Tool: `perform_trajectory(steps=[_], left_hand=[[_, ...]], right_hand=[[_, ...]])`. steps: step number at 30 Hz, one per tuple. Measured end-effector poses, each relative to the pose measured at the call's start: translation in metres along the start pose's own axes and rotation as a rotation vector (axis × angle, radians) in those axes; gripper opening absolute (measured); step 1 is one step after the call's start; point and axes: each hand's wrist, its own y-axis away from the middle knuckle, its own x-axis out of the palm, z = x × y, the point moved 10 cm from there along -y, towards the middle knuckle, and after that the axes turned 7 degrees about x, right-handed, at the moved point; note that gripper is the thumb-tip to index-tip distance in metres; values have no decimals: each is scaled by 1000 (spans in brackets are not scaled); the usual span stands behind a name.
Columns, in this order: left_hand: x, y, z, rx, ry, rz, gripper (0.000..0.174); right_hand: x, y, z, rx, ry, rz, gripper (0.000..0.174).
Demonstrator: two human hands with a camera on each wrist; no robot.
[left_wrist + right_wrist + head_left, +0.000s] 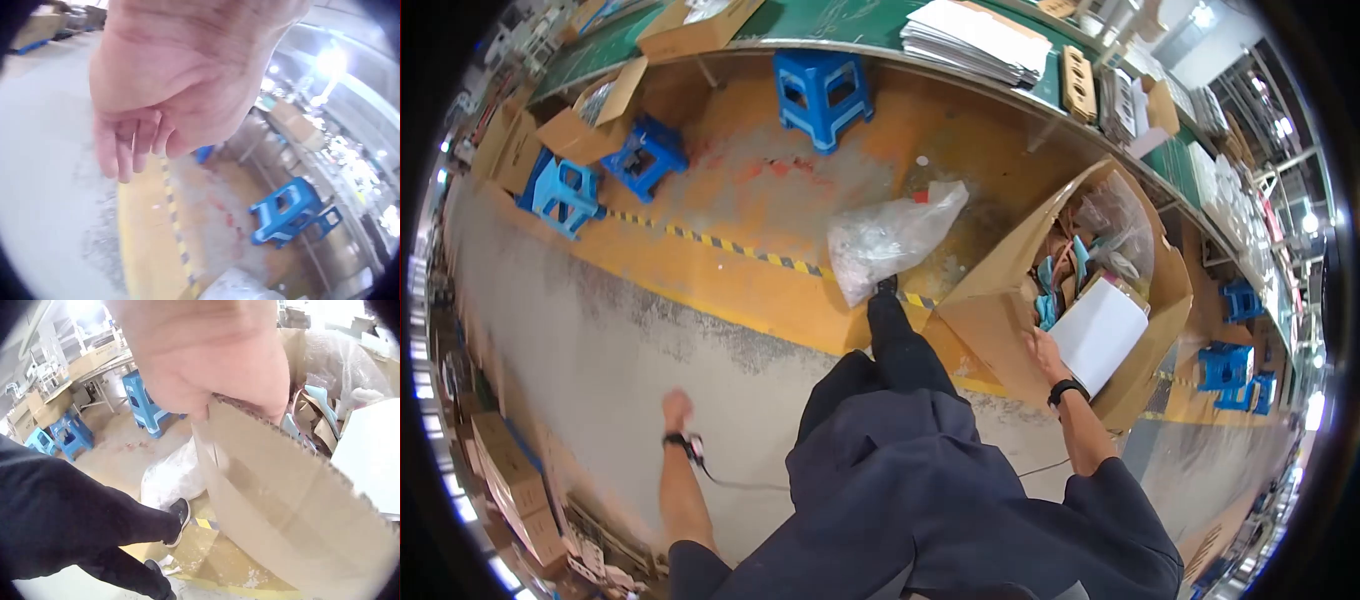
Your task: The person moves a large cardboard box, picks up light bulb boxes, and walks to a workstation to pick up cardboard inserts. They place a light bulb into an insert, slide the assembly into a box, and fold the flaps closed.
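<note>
My right hand [1048, 355] grips the top edge of a large cardboard box [985, 325]. In the right wrist view the thumb is on the outer face of the box wall [281, 487], and the fingers go over the rim to the inside, mostly hidden. Inside the box lie a white flat sheet [1100, 330], crumpled clear plastic [1122, 225] and blue and brown scraps [1055, 272]. My left hand [678, 408] hangs out to the side over the grey floor, holding nothing. Its fingers [124, 153] are loosely bent in the left wrist view.
A filled clear plastic bag [890, 240] lies on the floor at my foot, left of the box. Blue stools [825, 98] stand beyond it. A long green-topped workbench [840, 22] runs across the back, bearing stacked white sheets [975, 42]. A cable [745, 486] trails from my left wrist.
</note>
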Motion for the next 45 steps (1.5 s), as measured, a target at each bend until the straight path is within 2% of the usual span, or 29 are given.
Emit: perform_trajectory(steps=[1, 2, 3, 4, 5, 8, 10, 11, 12, 13, 14, 16, 17, 19, 22, 24, 25, 26, 28, 32, 34, 35, 36, 37, 39, 41, 42, 44, 45], left_hand=[[-15, -54, -48, 21, 191, -102, 27], [-19, -98, -121, 23, 152, -187, 27], [-22, -154, -178, 257, -143, -179, 32], [-10, -146, -276, 244, -78, -187, 39], [7, -184, -306, 372, -42, -153, 44], [100, -175, -435, 372, 222, 38, 44], [187, -169, -466, 459, 102, 238, 43], [239, -168, -462, 534, 118, 231, 39], [291, -140, -490, 487, 38, 438, 40], [339, -113, -513, 595, -66, 451, 45], [368, -60, -570, 606, -118, 573, 58], [454, -21, -602, 604, -130, 573, 69], [499, 0, -614, 624, -112, 613, 69], [550, 13, -651, 746, -229, 366, 73], [626, 7, -687, 701, -345, 446, 62], [646, 2, -693, 668, -439, 381, 41], [651, -6, -692, 749, -484, 327, 33], [652, -15, -681, 830, -534, 274, 25], [631, -36, -651, 848, -564, 331, 19], [532, -20, -564, 945, -665, 319, 29], [495, 2, -509, 919, -557, 309, 28], [454, 39, -480, 824, -519, 287, 26], [433, 51, -459, 826, -505, 153, 28], [434, 35, -401, 703, -627, 250, 28], [403, 77, -396, 679, -485, 144, 26], [404, 87, -390, 634, -552, 88, 28], [396, 80, -383, 585, -631, 59, 33], [395, 25, -367, 529, -685, 94, 37], [378, 19, -386, 450, -506, 127, 36]], right_hand=[[1, 0, -5, 15, -42, -7, 27], [3, 0, -10, 29, -84, -15, 28], [2, 10, 2, 16, -32, -91, 26], [0, 19, 16, 5, 18, -167, 25], [-6, 26, 30, 42, -3, -201, 24], [17, 15, 37, -38, 136, -176, 22], [44, 29, 49, -11, 198, -104, 21], [51, 28, 63, -20, 271, -62, 21], [47, 29, 73, -11, 263, -78, 21], [44, 34, 78, 1, 217, -74, 20], [42, 36, 78, 23, 174, -77, 18], [53, 38, 62, 139, 235, -13, 23], [43, 48, 65, 82, 156, -109, 26], [11, 59, 79, 20, 9, -236, 29], [-34, 81, 50, -3, 8, -431, 25], [-40, 106, 2, 199, 161, -371, 17], [-39, 120, -13, 281, 155, -332, 9], [-14, 127, -38, 288, 165, -255, 8], [12, 145, -28, 154, 156, -306, 7], [27, 165, -26, 135, 189, -339, 8], [25, 177, -11, -54, 194, -230, 7], [50, 190, -21, -30, 278, -116, 8], [50, 202, -18, -54, 255, -136, 9], [60, 206, -20, -77, 242, -139, 9], [75, 214, -25, -116, 226, -135, 9], [82, 218, -22, -197, 240, -32, 14], [67, 229, -17, -192, 221, -34, 14], [-45, 282, 33, -481, -122, -442, 19], [-73, 300, 27, -471, -128, -442, 23]])
